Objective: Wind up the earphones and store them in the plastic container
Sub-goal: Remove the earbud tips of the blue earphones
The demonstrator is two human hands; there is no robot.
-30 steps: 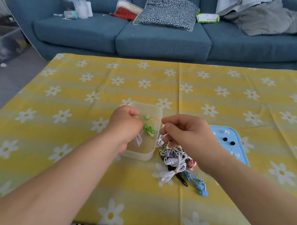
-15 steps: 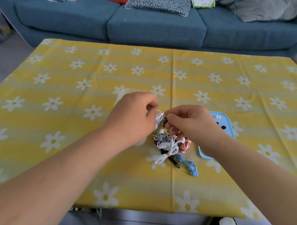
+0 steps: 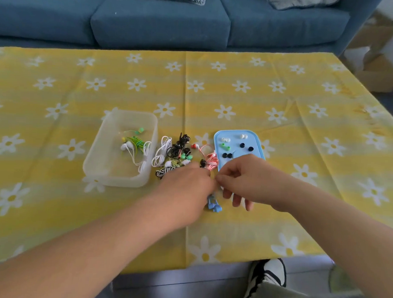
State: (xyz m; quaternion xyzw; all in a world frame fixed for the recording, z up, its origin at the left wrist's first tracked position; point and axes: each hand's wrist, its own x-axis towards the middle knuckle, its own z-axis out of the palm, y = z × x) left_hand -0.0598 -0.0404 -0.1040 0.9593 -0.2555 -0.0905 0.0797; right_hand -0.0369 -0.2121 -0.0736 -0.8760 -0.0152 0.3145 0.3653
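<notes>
A clear plastic container sits left of centre and holds a green pair and a white pair of earphones. Beside it lies a loose pile: white earphones, black ones, a pink pair and a striped pair. My left hand and my right hand meet just in front of the pile. Blue earphones stick out below them. My left fingers curl over the blue cable, and my right thumb and forefinger pinch it.
The blue lid lies right of the pile with several small ear tips on it, partly under my right hand. A yellow daisy tablecloth covers the table. A blue sofa stands behind, and a shoe shows below the near edge.
My left hand left the container and moved right and nearer. Both hands came down from the top of the pile to the blue earphones at its front. The camera tilted down.
</notes>
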